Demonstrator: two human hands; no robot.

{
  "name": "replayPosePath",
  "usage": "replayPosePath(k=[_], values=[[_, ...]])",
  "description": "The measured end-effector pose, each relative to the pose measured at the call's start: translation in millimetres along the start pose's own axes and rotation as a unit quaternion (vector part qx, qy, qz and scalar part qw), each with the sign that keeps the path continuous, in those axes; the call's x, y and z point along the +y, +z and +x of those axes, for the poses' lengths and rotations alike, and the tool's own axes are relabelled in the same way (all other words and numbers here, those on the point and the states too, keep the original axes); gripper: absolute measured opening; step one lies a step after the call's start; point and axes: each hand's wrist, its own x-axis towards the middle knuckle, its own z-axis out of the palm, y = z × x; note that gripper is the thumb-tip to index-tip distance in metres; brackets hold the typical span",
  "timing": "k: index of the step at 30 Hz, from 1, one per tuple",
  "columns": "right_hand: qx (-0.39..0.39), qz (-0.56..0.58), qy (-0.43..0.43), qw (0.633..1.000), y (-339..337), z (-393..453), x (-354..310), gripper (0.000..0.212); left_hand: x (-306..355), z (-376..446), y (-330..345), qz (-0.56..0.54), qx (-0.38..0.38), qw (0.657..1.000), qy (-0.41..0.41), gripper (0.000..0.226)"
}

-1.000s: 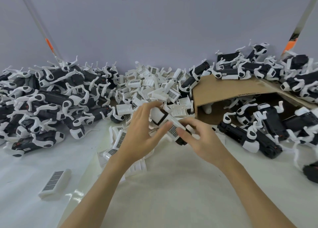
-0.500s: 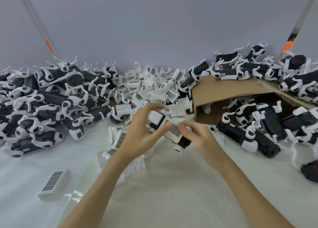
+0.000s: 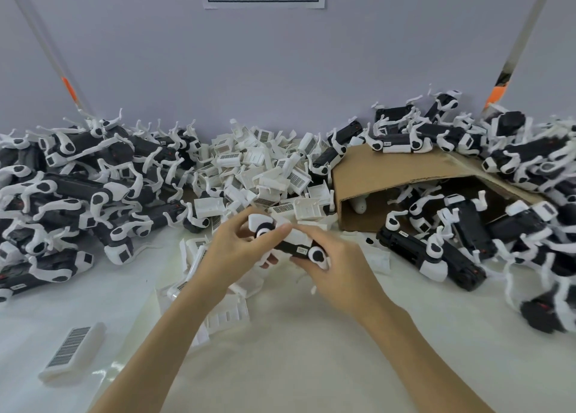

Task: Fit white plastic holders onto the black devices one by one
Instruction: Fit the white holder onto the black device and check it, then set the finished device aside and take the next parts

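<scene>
Both my hands hold one black device (image 3: 288,246) with white parts just above the white table, in the middle of the view. My left hand (image 3: 237,250) grips its left end, thumb and fingers curled round the white cap. My right hand (image 3: 336,266) grips the right end, near a white ring with a black centre. A white plastic holder (image 3: 297,237) sits along the device's top. A heap of loose white holders (image 3: 268,175) lies right behind my hands.
A big pile of black devices with white holders (image 3: 78,188) fills the left. More devices (image 3: 467,235) spill from a tipped cardboard box (image 3: 389,169) on the right. A single holder with a barcode (image 3: 73,353) lies at the front left. White holders (image 3: 227,316) lie under my left forearm.
The device has been turned in my hands: its barcoded white face no longer shows and a round white-and-black end now faces up. Both hands came slightly nearer to me.
</scene>
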Motion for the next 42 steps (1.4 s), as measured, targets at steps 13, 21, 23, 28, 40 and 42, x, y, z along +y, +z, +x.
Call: replayPosePath(k=[13, 21, 23, 28, 40, 42], values=[[-0.063, 0.064, 0.065, 0.994, -3, 1, 3, 0.039, 0, 0, -5, 0.047, 0.0, 0.998, -0.038, 0.032], [-0.07, 0.131, 0.12, 0.982, -55, 39, -9, 0.022, 4, 9, -11, -0.132, -0.009, 0.986, -0.103, 0.089], [0.022, 0.298, 0.173, 0.938, -82, 59, -6, 0.029, 4, 12, -19, -0.146, 0.023, 0.986, -0.079, 0.091], [0.096, 0.769, 0.13, 0.619, -137, 78, 18, 0.076, 0, 11, -29, -0.103, 0.067, 0.992, -0.034, 0.094], [-0.014, 0.638, 0.313, 0.703, -27, 36, 24, 0.041, -31, 25, -65, 0.24, 0.352, 0.901, 0.081, 0.022], [-0.019, 0.637, 0.319, 0.701, -21, 35, 23, 0.037, -44, 27, -81, 0.401, 0.345, 0.847, 0.058, 0.021]])
